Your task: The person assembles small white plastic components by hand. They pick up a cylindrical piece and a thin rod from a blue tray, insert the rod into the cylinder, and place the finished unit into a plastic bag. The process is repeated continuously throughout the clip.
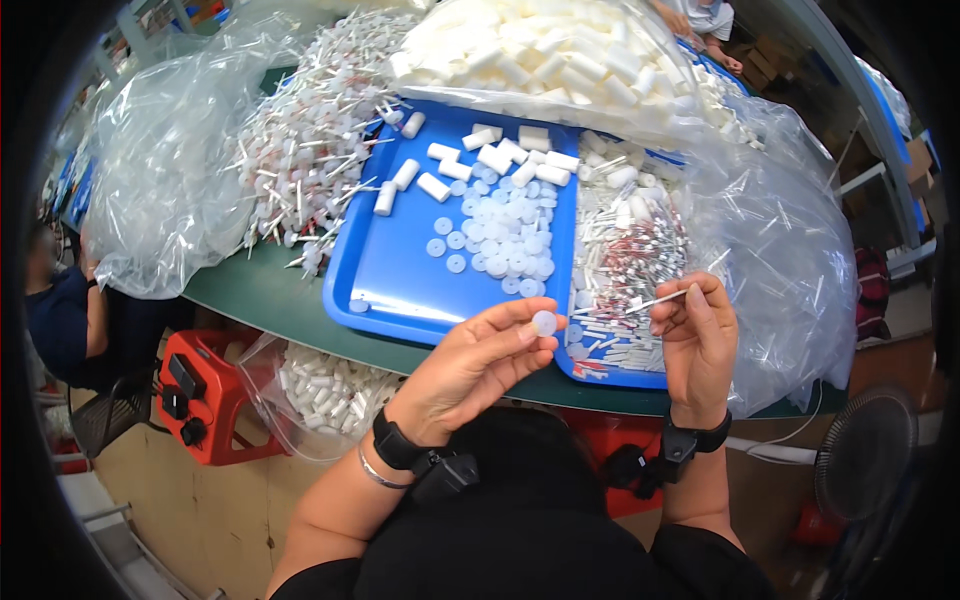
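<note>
Between the thumb and fingers of my left hand [470, 362] is a small translucent white disc [544, 323], held in front of the blue tray [385, 270]. To its right, my right hand [700, 335] pinches a thin white stick [655, 301], which points left toward the disc without touching it. Loose discs [510, 240] lie piled in the left tray, with several white cylinders [433, 187] behind them. A second blue tray [622, 377] sits below my right hand. It carries many thin sticks with reddish parts [635, 255].
A heap of stick-and-disc pieces [310, 130] lies left of the trays on the green table [265, 305]. Behind stands a large bag of white cylinders [540, 50]. Clear plastic bags [165, 170] flank both sides. A red stool [215, 400], a fan [865, 455] and other people [65, 320] are nearby.
</note>
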Demonstrator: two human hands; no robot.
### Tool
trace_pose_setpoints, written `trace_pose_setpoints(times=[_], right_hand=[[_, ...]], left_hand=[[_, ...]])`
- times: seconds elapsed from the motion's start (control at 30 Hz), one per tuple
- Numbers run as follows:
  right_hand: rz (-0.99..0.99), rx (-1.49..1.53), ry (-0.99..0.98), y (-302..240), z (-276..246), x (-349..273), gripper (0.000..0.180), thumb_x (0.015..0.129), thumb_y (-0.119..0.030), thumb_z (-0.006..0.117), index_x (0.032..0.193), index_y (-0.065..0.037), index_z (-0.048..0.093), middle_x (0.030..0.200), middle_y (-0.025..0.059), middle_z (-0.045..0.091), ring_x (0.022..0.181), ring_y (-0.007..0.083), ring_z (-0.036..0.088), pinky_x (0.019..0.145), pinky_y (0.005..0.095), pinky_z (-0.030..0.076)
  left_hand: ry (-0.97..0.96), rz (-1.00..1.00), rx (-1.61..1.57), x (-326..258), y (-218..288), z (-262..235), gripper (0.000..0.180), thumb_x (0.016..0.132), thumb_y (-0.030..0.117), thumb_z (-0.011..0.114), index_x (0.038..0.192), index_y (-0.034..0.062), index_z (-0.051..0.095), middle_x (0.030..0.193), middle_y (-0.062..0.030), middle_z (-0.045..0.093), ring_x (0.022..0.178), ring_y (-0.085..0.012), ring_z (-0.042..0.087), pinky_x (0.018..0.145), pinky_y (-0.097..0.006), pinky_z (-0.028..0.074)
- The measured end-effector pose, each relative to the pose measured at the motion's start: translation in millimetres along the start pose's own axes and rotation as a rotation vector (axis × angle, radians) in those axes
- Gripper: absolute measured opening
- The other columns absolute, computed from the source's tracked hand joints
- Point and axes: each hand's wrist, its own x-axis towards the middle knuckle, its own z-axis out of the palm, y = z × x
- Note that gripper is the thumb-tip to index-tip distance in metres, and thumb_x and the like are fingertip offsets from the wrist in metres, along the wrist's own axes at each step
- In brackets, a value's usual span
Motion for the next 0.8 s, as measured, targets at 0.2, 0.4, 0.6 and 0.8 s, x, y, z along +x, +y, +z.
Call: trace_pose_setpoints(times=[0.2, 0.4, 0.6, 0.8], right_hand=[[0.072, -0.048, -0.089, 16, 25, -8, 0.017, 0.104, -0.012, 0.052, 0.112, 0.002, 0.056, 0.105, 0.0204, 0.069, 0.085, 0.0204, 0.073, 0.071, 0.0287, 0.059], [0.123, -0.072, -0.079, 20, 27, -11, 0.017, 0.104, -0.012, 0.052, 0.112, 0.002, 0.056, 0.105, 0.0192, 0.069, 0.084, 0.0196, 0.072, 0.071, 0.0289, 0.058], [0.118, -0.084, -0.026, 23, 25, -7, 0.016, 0.104, -0.013, 0.054, 0.11, 0.001, 0.057, 0.103, 0.0177, 0.069, 0.084, 0.0189, 0.072, 0.07, 0.0284, 0.058], [0.083, -0.202, -0.061, 19, 29, -10, 0.016, 0.104, -0.012, 0.054, 0.11, 0.002, 0.058, 0.103, 0.0165, 0.07, 0.084, 0.0182, 0.072, 0.072, 0.0288, 0.058]], left_hand=[[-0.033, -0.017, -0.2, -6, -12, -11, 0.036, 0.1, 0.008, 0.06, 0.135, -0.0001, 0.054, 0.121, -0.0121, 0.063, 0.106, -0.0155, 0.062, 0.098, -0.029, 0.052], [-0.01, -0.024, -0.292, -6, -13, -14, 0.036, 0.101, 0.005, 0.057, 0.136, -0.0007, 0.052, 0.124, -0.0166, 0.062, 0.103, -0.0168, 0.065, 0.093, -0.029, 0.055], [-0.016, -0.019, -0.205, -7, -11, -13, 0.035, 0.1, 0.01, 0.061, 0.133, 0.0002, 0.057, 0.117, -0.009, 0.064, 0.103, -0.0142, 0.063, 0.096, -0.028, 0.053], [0.061, -0.009, -0.069, -9, -11, -6, 0.036, 0.1, 0.012, 0.062, 0.134, 0.0009, 0.057, 0.113, -0.0065, 0.064, 0.101, -0.0147, 0.064, 0.095, -0.029, 0.054]])
